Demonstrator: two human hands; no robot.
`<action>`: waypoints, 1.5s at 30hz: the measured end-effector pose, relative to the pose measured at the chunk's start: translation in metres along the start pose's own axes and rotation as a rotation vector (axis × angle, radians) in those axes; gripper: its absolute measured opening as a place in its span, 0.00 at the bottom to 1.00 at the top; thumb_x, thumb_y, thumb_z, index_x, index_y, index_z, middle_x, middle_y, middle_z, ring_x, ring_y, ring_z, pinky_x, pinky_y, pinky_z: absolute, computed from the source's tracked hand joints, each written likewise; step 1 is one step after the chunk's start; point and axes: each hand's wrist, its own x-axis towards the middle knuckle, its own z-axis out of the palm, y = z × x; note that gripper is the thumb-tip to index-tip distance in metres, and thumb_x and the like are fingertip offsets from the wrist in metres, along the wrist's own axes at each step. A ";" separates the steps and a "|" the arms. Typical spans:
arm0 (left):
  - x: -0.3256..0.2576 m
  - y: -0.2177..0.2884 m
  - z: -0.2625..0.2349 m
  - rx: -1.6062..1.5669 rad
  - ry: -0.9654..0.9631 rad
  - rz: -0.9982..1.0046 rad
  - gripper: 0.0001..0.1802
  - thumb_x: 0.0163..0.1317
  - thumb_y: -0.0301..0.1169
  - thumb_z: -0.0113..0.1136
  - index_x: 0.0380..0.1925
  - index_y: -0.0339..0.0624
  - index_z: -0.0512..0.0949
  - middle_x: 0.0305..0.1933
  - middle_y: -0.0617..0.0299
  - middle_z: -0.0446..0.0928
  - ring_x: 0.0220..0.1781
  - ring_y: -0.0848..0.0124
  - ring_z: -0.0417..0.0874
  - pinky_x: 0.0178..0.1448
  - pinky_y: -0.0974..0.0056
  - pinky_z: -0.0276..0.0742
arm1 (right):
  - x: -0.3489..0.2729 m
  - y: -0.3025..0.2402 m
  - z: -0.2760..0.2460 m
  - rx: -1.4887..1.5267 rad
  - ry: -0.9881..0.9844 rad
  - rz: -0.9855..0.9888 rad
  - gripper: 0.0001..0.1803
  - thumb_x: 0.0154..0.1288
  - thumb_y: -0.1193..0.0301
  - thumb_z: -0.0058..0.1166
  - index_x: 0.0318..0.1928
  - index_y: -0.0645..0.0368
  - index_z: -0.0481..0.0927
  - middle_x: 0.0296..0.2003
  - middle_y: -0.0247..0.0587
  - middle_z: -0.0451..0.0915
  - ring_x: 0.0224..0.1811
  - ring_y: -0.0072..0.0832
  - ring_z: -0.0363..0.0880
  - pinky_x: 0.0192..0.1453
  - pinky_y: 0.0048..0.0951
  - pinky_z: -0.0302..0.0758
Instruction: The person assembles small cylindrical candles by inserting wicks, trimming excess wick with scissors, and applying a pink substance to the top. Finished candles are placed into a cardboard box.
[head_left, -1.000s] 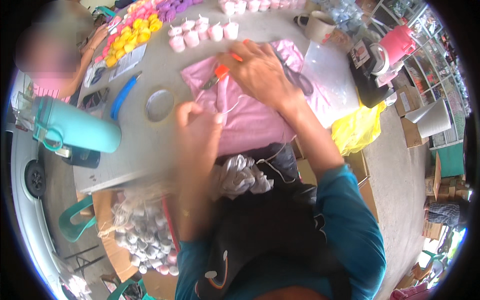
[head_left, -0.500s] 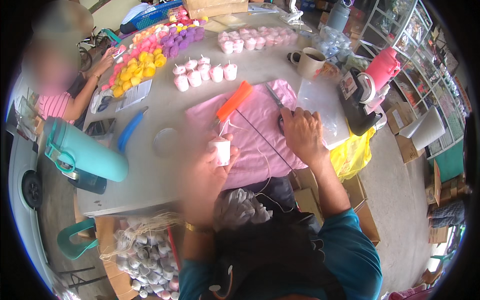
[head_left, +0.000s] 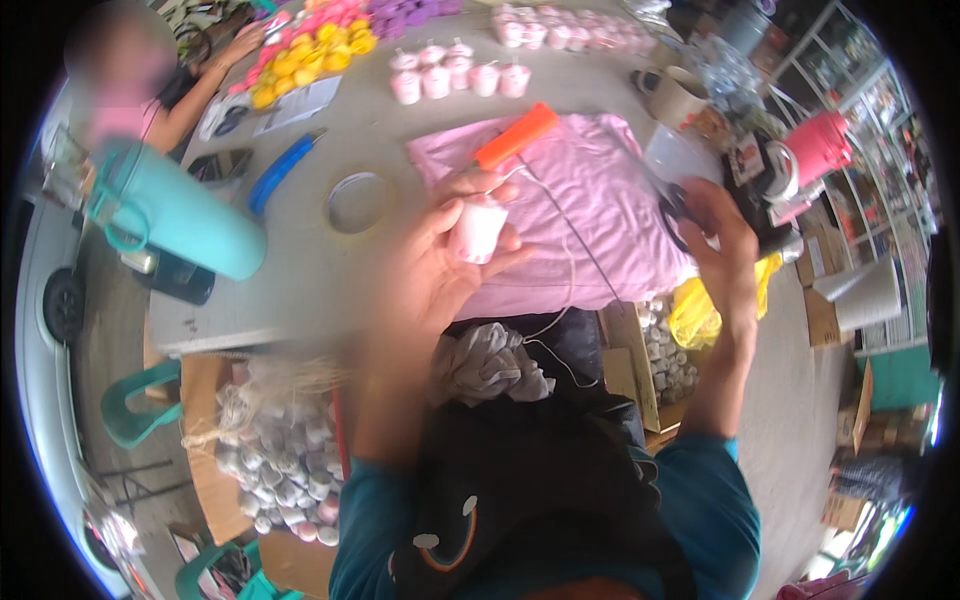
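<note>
Here, pale candle (head_left: 481,230) cupped in left hand (head_left: 437,268), scissors (head_left: 671,203) in right hand (head_left: 726,238).

Pale pink and white, that's the small tapered cup candle (head_left: 482,234)! Plain soft pink right across the folded fabric cloth (head_left: 610,215), and I'm getting a blaze of orange off the straight tool handle (head_left: 517,136). Black on the looped scissors (head_left: 676,202), off-white on the thin string (head_left: 571,255). Turquoise over here, the tall cylindrical bottle (head_left: 185,212); vivid blue, the curved cutter handle (head_left: 278,176); grey, the broad flat surface (head_left: 300,285). Yellow rounded pieces (head_left: 312,62), purple bunched ones (head_left: 412,16) too! And here's the black apron (head_left: 540,480), wearing a rainbow arc with white ends.
</note>
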 end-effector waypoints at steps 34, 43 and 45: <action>-0.001 0.000 0.002 -0.130 -0.189 -0.041 0.37 0.65 0.39 0.47 0.69 0.28 0.52 0.73 0.42 0.53 0.25 0.69 0.74 0.66 0.39 0.64 | -0.073 -0.035 0.042 1.119 -0.577 0.248 0.33 0.64 0.62 0.62 0.61 0.72 0.67 0.35 0.41 0.78 0.32 0.20 0.75 0.38 0.21 0.73; -0.001 -0.001 0.002 -0.100 -0.179 -0.051 0.36 0.66 0.38 0.45 0.69 0.28 0.52 0.74 0.44 0.52 0.23 0.71 0.73 0.69 0.39 0.60 | -0.075 -0.034 0.045 1.170 -0.547 0.253 0.28 0.64 0.66 0.61 0.58 0.70 0.67 0.32 0.40 0.76 0.29 0.19 0.73 0.33 0.19 0.71; -0.001 -0.002 0.002 -0.093 -0.162 -0.051 0.37 0.66 0.39 0.45 0.69 0.27 0.52 0.74 0.44 0.52 0.23 0.71 0.73 0.69 0.39 0.60 | -0.075 -0.034 0.047 1.194 -0.528 0.264 0.27 0.64 0.66 0.62 0.57 0.68 0.67 0.32 0.40 0.76 0.29 0.20 0.73 0.32 0.19 0.71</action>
